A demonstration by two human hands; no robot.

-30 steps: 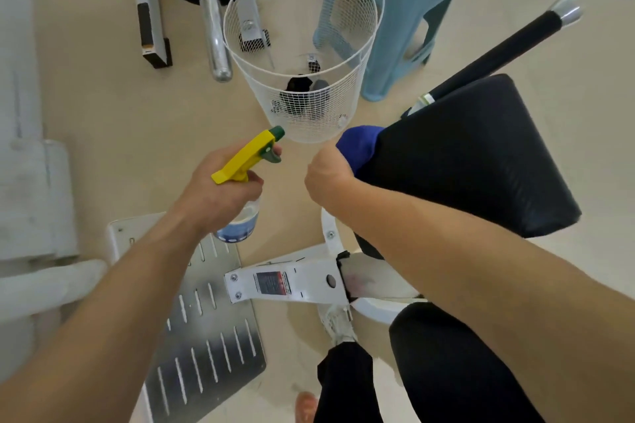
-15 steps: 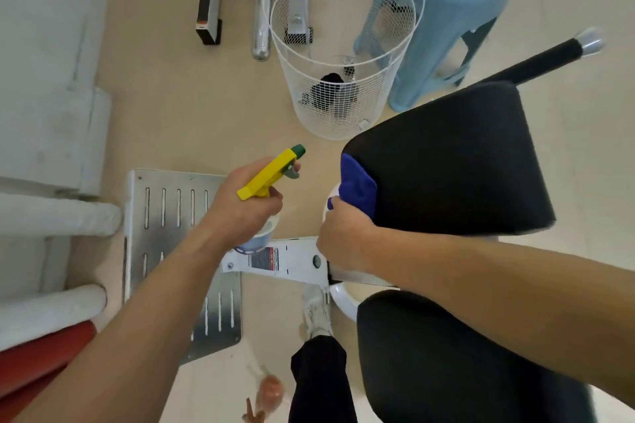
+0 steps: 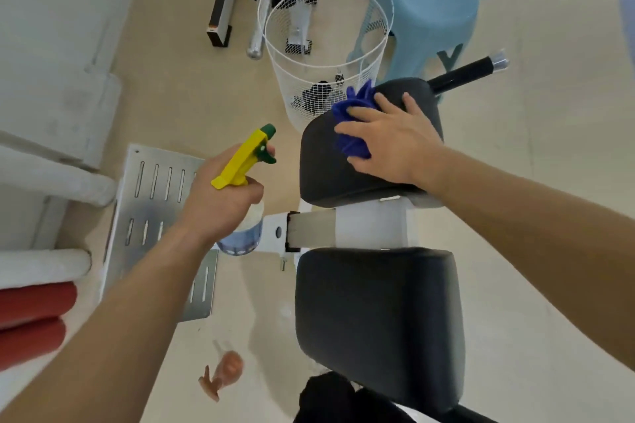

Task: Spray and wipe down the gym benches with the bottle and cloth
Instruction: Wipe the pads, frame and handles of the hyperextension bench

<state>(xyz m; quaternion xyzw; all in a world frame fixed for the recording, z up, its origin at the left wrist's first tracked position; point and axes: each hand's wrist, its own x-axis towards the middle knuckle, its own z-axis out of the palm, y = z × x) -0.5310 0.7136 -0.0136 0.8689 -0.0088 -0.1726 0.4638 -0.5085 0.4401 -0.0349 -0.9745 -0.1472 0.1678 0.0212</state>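
While left hand (image 3: 220,203), center-left of frame, grips spray bottle (image 3: 240,165) with fingers curled round its neck, right hand (image 3: 395,144), right of center, presses blue cloth (image 3: 350,144) onto upper bench pad (image 3: 326,175), fingers spread straight.

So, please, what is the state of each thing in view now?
spray bottle: upright, partly filled, gripped by the left hand.
blue cloth: crumpled, pressed on the far bench pad by the flat right hand.
near bench pad: no hand on it.
wire basket: upright, dark items inside.
blue stool: upright.
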